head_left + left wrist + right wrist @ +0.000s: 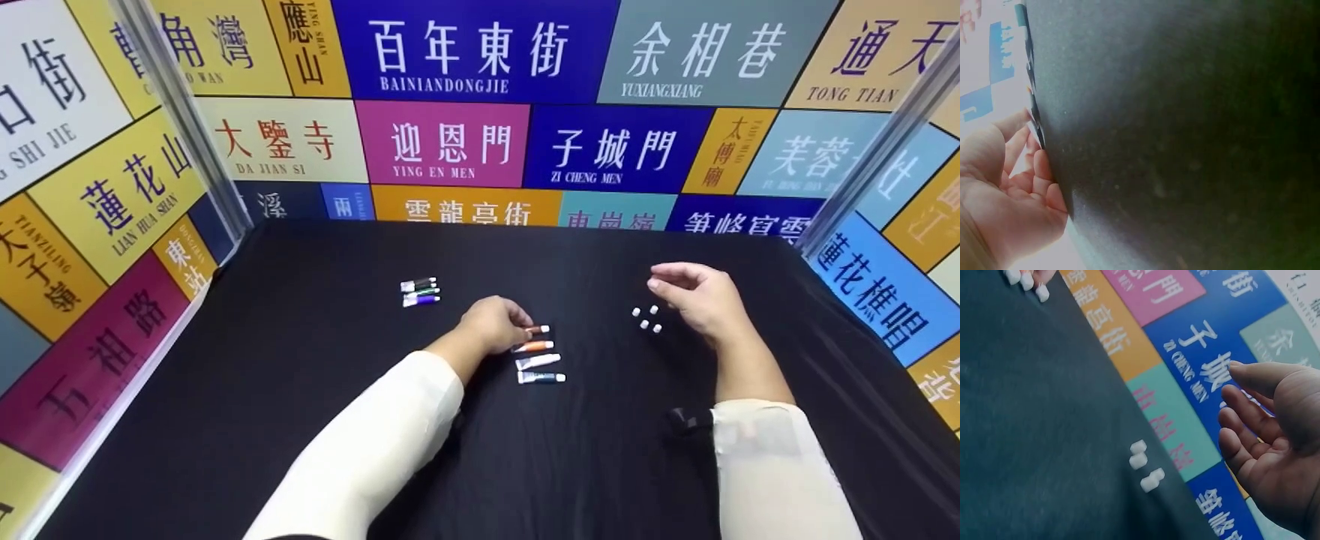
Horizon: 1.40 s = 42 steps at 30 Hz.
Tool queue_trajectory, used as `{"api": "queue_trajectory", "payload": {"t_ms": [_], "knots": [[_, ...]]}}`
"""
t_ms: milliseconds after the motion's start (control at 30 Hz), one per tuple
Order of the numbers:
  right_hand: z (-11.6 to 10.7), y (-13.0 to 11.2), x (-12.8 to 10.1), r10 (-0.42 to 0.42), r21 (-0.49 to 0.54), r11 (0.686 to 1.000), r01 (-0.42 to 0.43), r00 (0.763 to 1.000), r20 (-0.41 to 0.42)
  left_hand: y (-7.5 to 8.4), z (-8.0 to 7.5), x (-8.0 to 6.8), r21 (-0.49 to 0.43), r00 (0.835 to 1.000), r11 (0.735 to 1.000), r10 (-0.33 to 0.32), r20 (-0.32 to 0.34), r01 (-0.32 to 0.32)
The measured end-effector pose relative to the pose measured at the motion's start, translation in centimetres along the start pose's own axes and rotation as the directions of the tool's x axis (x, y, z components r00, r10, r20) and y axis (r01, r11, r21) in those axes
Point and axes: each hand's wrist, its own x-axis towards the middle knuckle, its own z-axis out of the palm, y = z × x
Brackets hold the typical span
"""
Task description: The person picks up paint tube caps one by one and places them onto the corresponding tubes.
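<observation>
On the black table (315,420) a row of several small paint tubes (537,361) lies at the middle. My left hand (521,326) rests beside the topmost, reddish tube (538,330), fingertips at its tail end. In the left wrist view the left hand (1033,163) shows loosely curled fingers with nothing in the palm. Several loose white caps (646,319) lie to the right. My right hand (660,283) hovers just beside them, fingers relaxed and empty. The right wrist view shows the same caps (1144,467) below the right hand (1241,410).
A second small group of tubes (420,292), one with a purple end, lies to the left of the row. Walls of coloured sign panels (465,142) close off the table on three sides, with metal posts (187,127) at the corners.
</observation>
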Motion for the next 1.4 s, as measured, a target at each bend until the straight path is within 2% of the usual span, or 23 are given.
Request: {"api": "queue_trajectory", "payload": {"t_ms": [167,333,467,567,733,933,1200,1400], "knots": [[-0.4,2.4,0.3,0.082,0.033,0.996,-0.085,0.993,0.082,0.0,-0.1,0.0,-0.004,1.0,1.0,0.007,0.001,-0.007],[-0.7,4.3,0.3,0.159,0.033,0.985,-0.168,0.971,0.177,-0.2,-0.1,-0.1,-0.047,1.0,0.999,0.016,0.016,-0.016],[-0.7,5.2,0.2,0.181,0.021,0.981,-0.193,0.949,0.257,-0.6,-0.1,0.0,-0.088,0.999,0.996,0.036,0.015,-0.034],[-0.7,5.5,0.1,0.168,-0.008,0.985,-0.173,0.942,0.29,-0.9,-0.2,0.1,-0.112,0.998,0.992,0.056,0.002,-0.056],[-0.9,5.9,0.1,0.15,-0.076,0.988,-0.134,0.943,0.297,-1.4,-0.4,0.2,-0.153,0.997,0.985,0.077,-0.012,-0.078],[-1.0,6.2,0.0,0.152,-0.099,0.987,-0.127,0.941,0.303,-1.8,-0.6,0.0,-0.205,0.996,0.975,0.084,-0.03,-0.088],[-0.7,6.2,-0.1,0.106,-0.184,0.981,-0.056,0.956,0.275,-3.4,-2.2,-0.3,-0.231,0.988,0.966,0.09,-0.129,-0.118],[-0.8,6.1,-0.1,0.106,-0.233,0.972,-0.043,0.958,0.265,-4.7,-3.3,-0.6,-0.254,0.978,0.955,0.108,-0.177,-0.152]]}}
